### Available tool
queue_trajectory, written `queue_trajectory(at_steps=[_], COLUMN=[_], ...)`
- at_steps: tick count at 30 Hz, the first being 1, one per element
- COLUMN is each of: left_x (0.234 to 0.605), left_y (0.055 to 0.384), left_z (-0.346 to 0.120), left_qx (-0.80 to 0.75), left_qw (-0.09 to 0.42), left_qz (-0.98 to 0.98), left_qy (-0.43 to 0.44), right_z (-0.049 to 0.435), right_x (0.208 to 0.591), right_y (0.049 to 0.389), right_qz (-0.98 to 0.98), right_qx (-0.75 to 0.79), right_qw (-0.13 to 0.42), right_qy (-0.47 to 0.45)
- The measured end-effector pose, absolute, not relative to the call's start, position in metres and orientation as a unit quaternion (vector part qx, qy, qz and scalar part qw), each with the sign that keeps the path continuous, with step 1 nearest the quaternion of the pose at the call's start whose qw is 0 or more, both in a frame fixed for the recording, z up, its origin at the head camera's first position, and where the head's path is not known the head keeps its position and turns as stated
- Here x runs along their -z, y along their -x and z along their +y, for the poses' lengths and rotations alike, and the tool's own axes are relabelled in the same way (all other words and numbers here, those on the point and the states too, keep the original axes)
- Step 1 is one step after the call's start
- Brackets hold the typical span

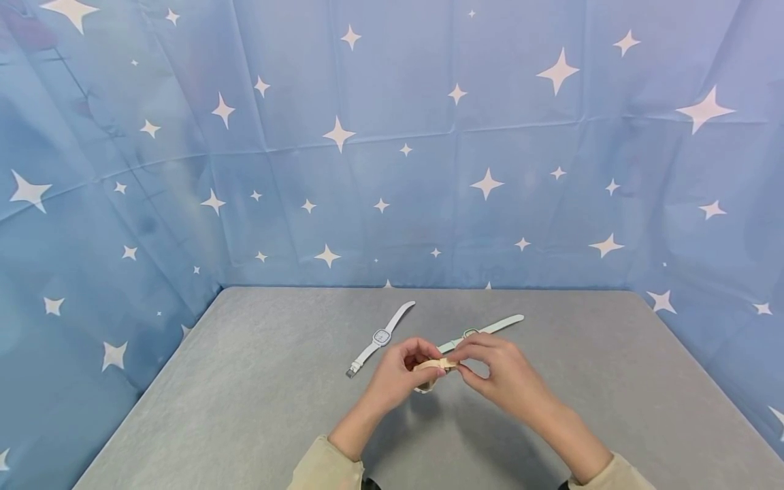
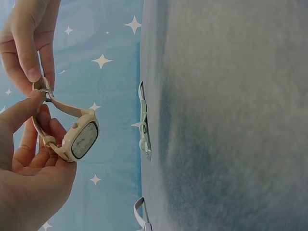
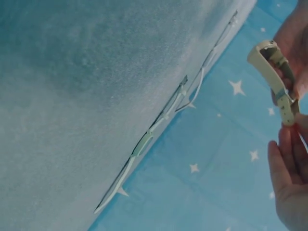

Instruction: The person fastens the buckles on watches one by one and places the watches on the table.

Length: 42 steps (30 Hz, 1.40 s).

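Above the table, my left hand point(image 1: 394, 371) holds a cream wristwatch point(image 2: 83, 137) by its strap, thumb near the metal buckle point(image 2: 47, 93). The tip of that strap point(image 3: 287, 113) is pinched between the thumb and fingers of my right hand point(image 1: 507, 376). In the left wrist view the strap is bent round into a loop, with its end at the buckle. The square dial faces outward there. Behind my hands lies a mint-green wristwatch point(image 1: 503, 324), partly hidden by them in the head view. A white wristwatch point(image 1: 382, 337) is stretched out flat to its left.
The grey tabletop point(image 1: 233, 388) extends to both sides of my hands. A blue cloth backdrop point(image 1: 392, 231) with white stars hangs along the table's back edge and down both sides.
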<state>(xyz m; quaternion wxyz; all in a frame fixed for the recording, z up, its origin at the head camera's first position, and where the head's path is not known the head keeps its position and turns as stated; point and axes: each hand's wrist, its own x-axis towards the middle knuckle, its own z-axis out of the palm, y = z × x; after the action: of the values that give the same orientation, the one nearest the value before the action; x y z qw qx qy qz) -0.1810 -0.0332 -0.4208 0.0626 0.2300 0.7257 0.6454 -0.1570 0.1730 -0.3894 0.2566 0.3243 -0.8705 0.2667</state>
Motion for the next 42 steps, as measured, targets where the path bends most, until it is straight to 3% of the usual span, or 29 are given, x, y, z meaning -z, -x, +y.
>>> queue_trajectory(at_steps=[13, 30, 42], left_x=[0.419, 0.418, 0.416], left_y=[0.181, 0.179, 0.173], left_z=[-0.034, -0.035, -0.032], left_qx=[-0.650, -0.638, -0.470], left_qw=[0.057, 0.050, -0.116], left_qz=[0.728, 0.733, 0.841], left_qy=[-0.209, -0.232, -0.241], right_z=[0.168, 0.164, 0.164], right_x=[0.390, 0.398, 0.399], right_y=[0.157, 0.154, 0.154], right_qz=[-0.846, -0.867, -0.871], right_qx=[-0.265, -0.296, -0.244], right_qw=[0.293, 0.246, 0.314], right_qy=[-0.358, -0.317, -0.289])
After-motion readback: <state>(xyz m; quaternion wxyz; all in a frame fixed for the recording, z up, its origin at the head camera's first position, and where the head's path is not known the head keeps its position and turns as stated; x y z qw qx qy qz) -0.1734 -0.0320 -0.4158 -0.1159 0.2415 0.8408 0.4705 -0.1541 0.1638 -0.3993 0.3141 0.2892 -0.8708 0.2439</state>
